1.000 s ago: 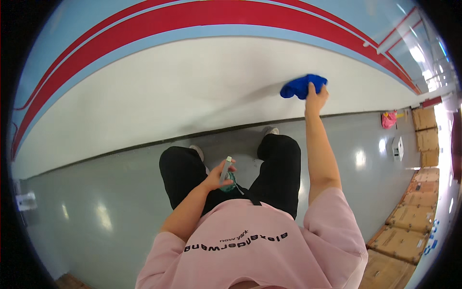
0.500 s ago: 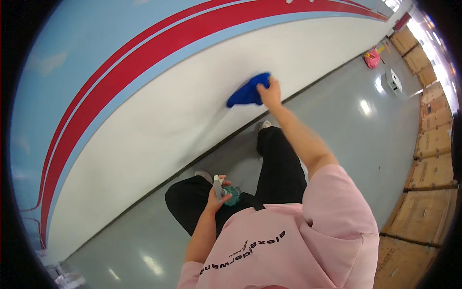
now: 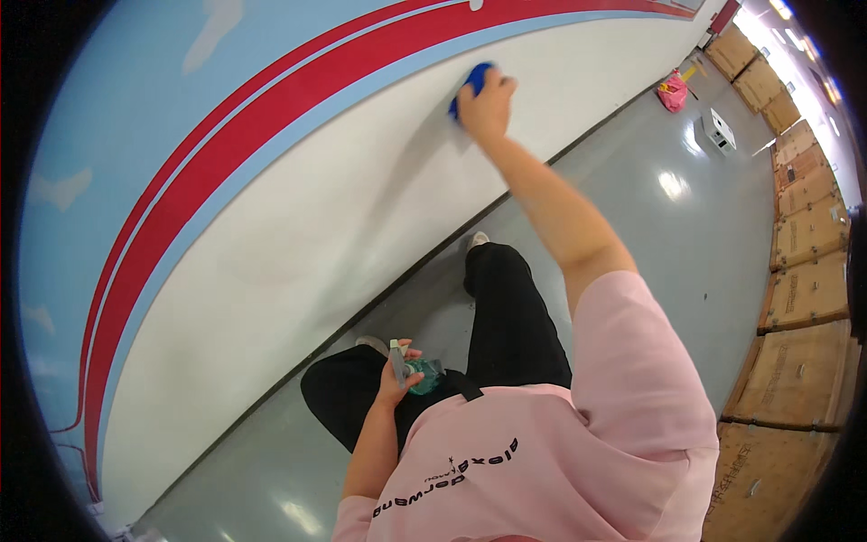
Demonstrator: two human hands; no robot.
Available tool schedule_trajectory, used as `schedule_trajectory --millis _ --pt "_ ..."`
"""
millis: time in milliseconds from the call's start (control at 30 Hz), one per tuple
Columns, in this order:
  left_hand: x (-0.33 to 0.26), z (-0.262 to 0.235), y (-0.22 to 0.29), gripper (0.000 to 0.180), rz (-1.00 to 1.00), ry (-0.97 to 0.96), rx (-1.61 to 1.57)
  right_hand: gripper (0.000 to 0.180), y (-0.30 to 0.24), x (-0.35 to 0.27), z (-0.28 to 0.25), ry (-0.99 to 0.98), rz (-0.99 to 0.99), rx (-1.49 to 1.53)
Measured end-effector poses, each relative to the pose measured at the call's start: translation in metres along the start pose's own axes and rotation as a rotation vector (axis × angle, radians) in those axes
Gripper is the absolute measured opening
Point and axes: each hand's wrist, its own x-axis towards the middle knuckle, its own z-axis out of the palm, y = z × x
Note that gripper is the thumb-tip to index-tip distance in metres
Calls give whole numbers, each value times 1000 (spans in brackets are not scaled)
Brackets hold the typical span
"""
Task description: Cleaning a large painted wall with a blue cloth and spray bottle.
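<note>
My right hand (image 3: 486,104) presses a bunched blue cloth (image 3: 473,87) against the white lower part of the wall (image 3: 298,217), a little below the light blue and red painted stripes. Part of the cloth is hidden under my fingers. Low by my bent left knee, my left hand (image 3: 395,378) is closed round a spray bottle (image 3: 423,375) with a grey and white trigger head and a clear greenish body. The bottle is tilted and rests near my lap.
Stacked wooden crates (image 3: 799,289) line the right side. On the shiny grey floor (image 3: 632,235) farther off lie a pink bag (image 3: 672,93) and a white box-shaped device (image 3: 719,131). A dark strip runs along the foot of the wall.
My right hand has moved up the wall with the blue cloth, which now looks more bunched beneath it. My left hand keeps hold of the spray bottle with little movement.
</note>
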Motion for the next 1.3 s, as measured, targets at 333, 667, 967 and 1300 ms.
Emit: schedule_trajectory --millis 333,667,967,1300 --pt "-2 1 -4 72 -29 72 6 38 27 -34 7 -76 -105 170" --pt "-2 -3 -3 72 -101 79 -25 33 -53 -47 -2 -151 -92 180" --pt "-2 2 0 71 -55 85 27 31 -23 -102 -5 -536 -367 154" --pt "1 1 -4 71 6 59 9 38 74 -18 3 -270 81 -233"
